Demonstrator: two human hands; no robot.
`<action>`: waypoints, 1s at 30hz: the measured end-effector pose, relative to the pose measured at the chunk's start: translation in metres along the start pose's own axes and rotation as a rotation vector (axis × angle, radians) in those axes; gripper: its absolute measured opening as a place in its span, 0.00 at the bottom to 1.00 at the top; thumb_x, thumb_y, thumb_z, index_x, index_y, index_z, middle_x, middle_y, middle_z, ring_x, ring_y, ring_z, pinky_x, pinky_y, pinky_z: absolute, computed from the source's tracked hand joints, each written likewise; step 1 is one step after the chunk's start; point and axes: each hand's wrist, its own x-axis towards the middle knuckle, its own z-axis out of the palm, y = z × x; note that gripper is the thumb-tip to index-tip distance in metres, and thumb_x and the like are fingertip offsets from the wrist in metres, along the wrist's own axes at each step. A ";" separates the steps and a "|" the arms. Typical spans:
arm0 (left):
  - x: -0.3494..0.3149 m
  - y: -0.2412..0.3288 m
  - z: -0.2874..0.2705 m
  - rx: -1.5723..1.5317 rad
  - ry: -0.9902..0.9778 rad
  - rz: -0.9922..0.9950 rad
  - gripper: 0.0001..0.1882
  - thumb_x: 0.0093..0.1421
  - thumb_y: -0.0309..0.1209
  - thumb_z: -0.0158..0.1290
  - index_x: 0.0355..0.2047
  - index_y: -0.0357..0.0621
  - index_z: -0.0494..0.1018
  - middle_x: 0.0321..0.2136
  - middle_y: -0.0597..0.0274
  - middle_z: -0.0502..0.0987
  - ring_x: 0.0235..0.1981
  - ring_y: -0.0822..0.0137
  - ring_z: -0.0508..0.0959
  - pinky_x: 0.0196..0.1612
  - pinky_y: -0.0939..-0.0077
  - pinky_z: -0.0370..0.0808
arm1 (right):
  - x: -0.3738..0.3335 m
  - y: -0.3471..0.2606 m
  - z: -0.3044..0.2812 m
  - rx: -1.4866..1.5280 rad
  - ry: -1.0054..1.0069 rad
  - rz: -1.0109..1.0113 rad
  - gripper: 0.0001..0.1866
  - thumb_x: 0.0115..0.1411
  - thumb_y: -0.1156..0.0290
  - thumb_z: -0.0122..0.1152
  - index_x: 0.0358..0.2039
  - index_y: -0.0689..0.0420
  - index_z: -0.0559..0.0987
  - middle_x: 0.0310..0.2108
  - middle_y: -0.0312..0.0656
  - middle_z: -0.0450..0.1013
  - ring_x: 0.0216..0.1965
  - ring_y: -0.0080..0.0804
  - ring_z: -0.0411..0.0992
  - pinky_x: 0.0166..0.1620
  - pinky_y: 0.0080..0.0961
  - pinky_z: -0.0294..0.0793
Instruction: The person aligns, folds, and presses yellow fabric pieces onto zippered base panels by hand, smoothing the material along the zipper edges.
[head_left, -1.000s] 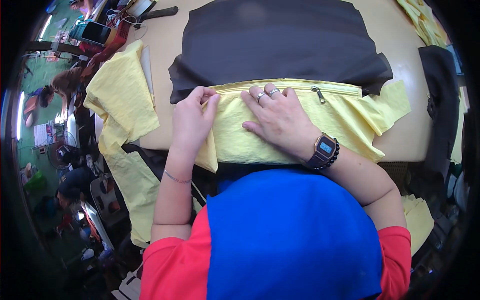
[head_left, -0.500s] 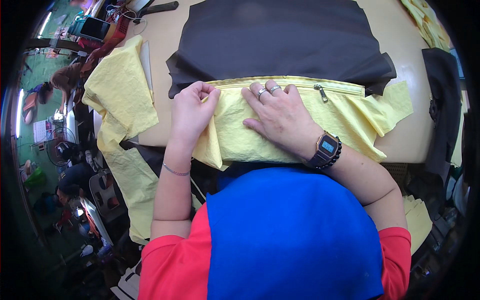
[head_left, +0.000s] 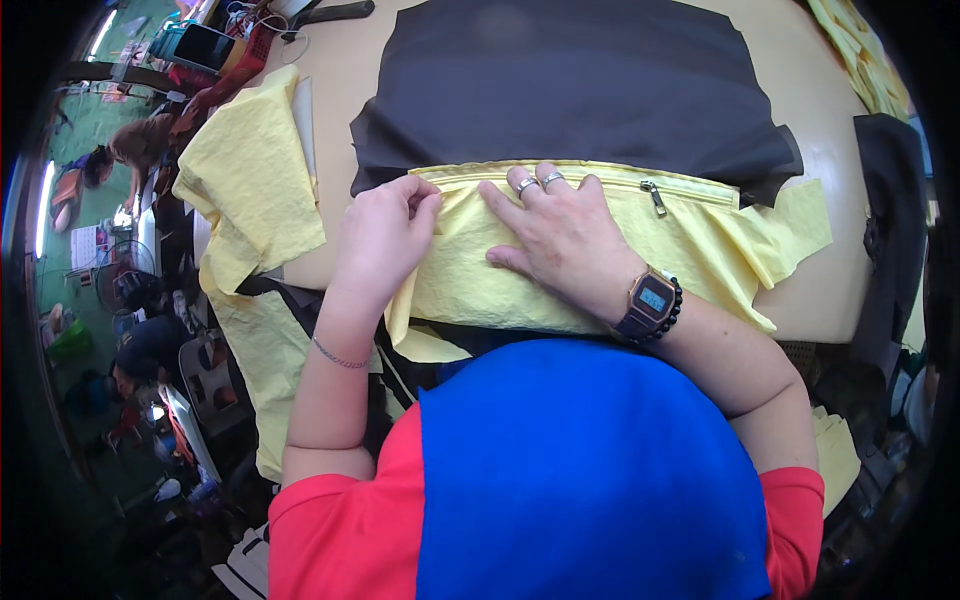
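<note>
A yellow cloth (head_left: 560,270) lies along the near edge of the table, with a yellow zipper (head_left: 610,180) running across its top and a metal zipper pull (head_left: 654,198) toward the right end. Behind it spreads a large dark brown piece of fabric (head_left: 560,80), whose lower edge meets the zipper. At the zipper's left end, my left hand (head_left: 385,240) pinches the edge of the yellow cloth. My right hand (head_left: 560,230), wearing rings, rests flat on the cloth, its fingertips at the zipper just left of the pull.
More yellow cloth (head_left: 250,190) hangs over the table's left side. Dark fabric (head_left: 885,230) drapes over the right edge, near a yellow bundle (head_left: 860,50). A dark-handled tool (head_left: 335,13) lies at the far left. Another person (head_left: 150,350) is in the room at left, by a chair (head_left: 208,380).
My left hand has shifted slightly toward me with the cloth's left edge, and the lower left corner now folds differently. My right hand stays in place on the cloth. The view has shifted a little.
</note>
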 end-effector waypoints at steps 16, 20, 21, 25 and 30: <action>0.041 0.006 -0.038 -0.097 -0.432 -0.047 0.11 0.72 0.32 0.57 0.42 0.34 0.80 0.28 0.68 0.82 0.34 0.82 0.78 0.36 0.79 0.74 | 0.001 -0.001 -0.005 0.013 -0.076 0.012 0.38 0.68 0.39 0.57 0.71 0.50 0.70 0.62 0.44 0.71 0.63 0.40 0.69 0.52 0.44 0.73; 0.055 -0.034 -0.035 -0.304 -0.621 -0.256 0.12 0.73 0.35 0.61 0.41 0.36 0.81 0.30 0.72 0.82 0.31 0.85 0.77 0.35 0.86 0.74 | 0.000 -0.004 -0.005 -0.007 -0.052 0.003 0.38 0.69 0.39 0.57 0.70 0.51 0.70 0.62 0.44 0.71 0.63 0.40 0.70 0.51 0.44 0.72; 0.054 -0.032 -0.036 -0.402 -0.601 -0.285 0.14 0.71 0.37 0.64 0.41 0.36 0.82 0.31 0.71 0.84 0.30 0.84 0.77 0.35 0.88 0.74 | 0.000 -0.003 -0.005 -0.003 -0.053 0.008 0.38 0.69 0.39 0.57 0.70 0.51 0.70 0.62 0.44 0.71 0.63 0.40 0.70 0.51 0.44 0.72; 0.047 -0.036 -0.030 -0.375 -0.493 -0.271 0.15 0.69 0.38 0.66 0.43 0.35 0.83 0.32 0.68 0.85 0.32 0.83 0.79 0.36 0.86 0.76 | 0.000 0.000 -0.004 0.012 -0.041 0.008 0.38 0.68 0.39 0.57 0.70 0.51 0.70 0.63 0.44 0.71 0.64 0.40 0.69 0.51 0.43 0.72; 0.038 -0.035 -0.024 -0.455 -0.389 -0.280 0.15 0.67 0.37 0.67 0.43 0.34 0.84 0.31 0.67 0.84 0.31 0.82 0.79 0.36 0.83 0.76 | 0.001 0.000 -0.005 0.009 -0.047 0.000 0.38 0.68 0.40 0.58 0.70 0.51 0.70 0.63 0.43 0.71 0.64 0.40 0.69 0.51 0.43 0.72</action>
